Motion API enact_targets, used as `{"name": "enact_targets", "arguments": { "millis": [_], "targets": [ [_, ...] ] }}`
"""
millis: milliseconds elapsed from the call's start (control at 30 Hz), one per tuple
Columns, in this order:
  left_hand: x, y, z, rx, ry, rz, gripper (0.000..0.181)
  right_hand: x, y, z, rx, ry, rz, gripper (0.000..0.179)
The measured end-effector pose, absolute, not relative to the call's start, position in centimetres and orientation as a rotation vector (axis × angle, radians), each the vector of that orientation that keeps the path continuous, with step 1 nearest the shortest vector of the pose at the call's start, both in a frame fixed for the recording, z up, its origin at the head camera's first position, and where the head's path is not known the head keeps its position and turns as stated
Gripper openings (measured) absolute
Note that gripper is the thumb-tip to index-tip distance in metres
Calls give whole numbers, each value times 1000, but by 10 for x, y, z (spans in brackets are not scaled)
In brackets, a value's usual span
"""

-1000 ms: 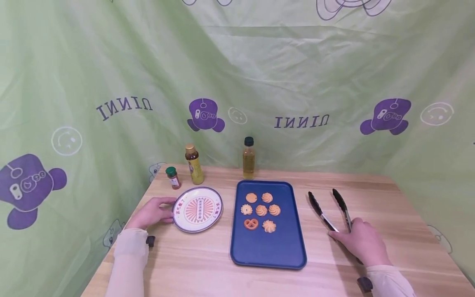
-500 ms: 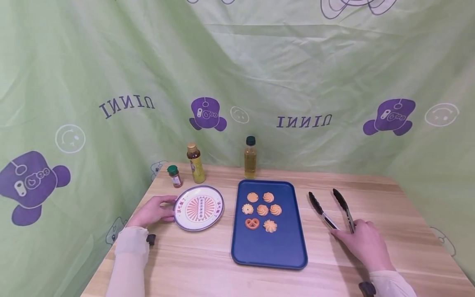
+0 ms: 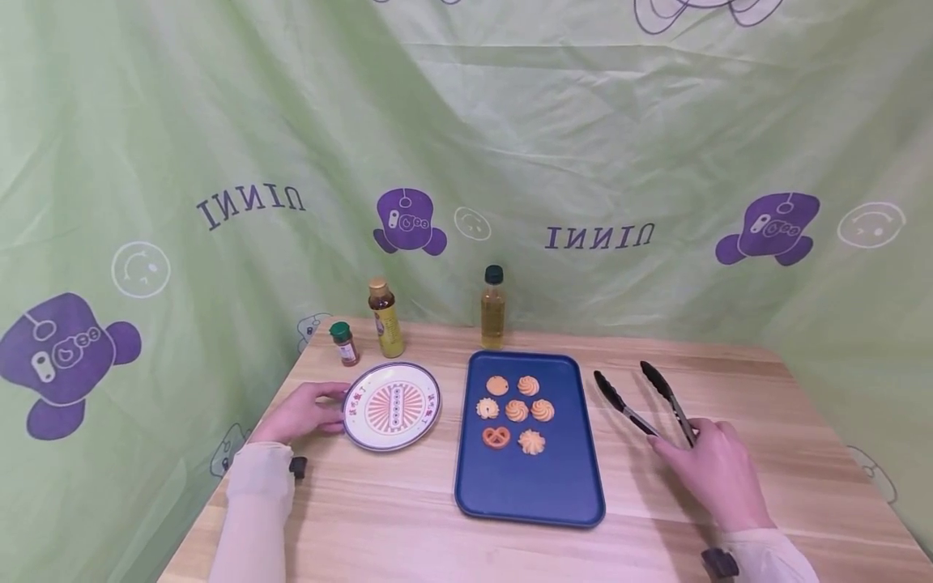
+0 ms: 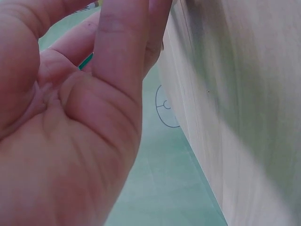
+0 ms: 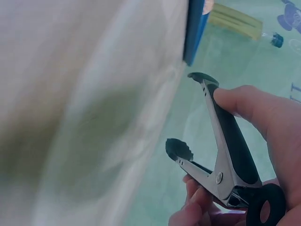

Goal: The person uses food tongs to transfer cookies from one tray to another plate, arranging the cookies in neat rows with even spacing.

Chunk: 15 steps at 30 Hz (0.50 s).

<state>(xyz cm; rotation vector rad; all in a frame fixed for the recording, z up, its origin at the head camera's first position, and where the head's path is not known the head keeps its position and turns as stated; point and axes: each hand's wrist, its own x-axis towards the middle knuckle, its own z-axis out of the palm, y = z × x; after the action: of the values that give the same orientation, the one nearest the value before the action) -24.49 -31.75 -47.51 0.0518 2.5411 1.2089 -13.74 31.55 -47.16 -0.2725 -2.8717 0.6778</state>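
My left hand (image 3: pixel 302 413) holds the left rim of a round white plate (image 3: pixel 394 406) with a blue edge and a red sunburst print. In the left wrist view the curled fingers of the left hand (image 4: pixel 89 94) hide most of the plate. At the right, my right hand (image 3: pixel 717 465) grips a pair of black-and-silver kitchen tongs (image 3: pixel 659 413) with their arms spread, nothing between the tips. The right wrist view shows the thumb of the right hand (image 5: pixel 263 110) on one arm of the tongs (image 5: pixel 225 136) and fingers by the other. Between both hands lies a blue tray (image 3: pixel 528 486) bearing several cookies (image 3: pixel 517 410).
Behind the plate stand a small green-capped spice jar (image 3: pixel 344 344) and a gold-capped bottle (image 3: pixel 386 320). An oil bottle (image 3: pixel 492 308) with a dark cap stands behind the tray. A green printed curtain (image 3: pixel 510 162) hangs round the wooden table (image 3: pixel 386 518).
The tongs have shifted slightly left and away from the person in the right hand. The left hand and plate stay together in place, while the head view has drifted slightly.
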Motion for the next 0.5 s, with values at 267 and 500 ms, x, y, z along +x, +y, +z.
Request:
{"name": "enact_targets", "arguments": {
  "millis": [267, 500],
  "targets": [
    [-245, -318, -476, 68, 2531, 1223, 59, -147, 299, -458, -170, -2887, 695, 92],
    [-244, -319, -474, 87, 2519, 1234, 59, -159, 274, -454, -104, -2860, 723, 82]
  ]
}}
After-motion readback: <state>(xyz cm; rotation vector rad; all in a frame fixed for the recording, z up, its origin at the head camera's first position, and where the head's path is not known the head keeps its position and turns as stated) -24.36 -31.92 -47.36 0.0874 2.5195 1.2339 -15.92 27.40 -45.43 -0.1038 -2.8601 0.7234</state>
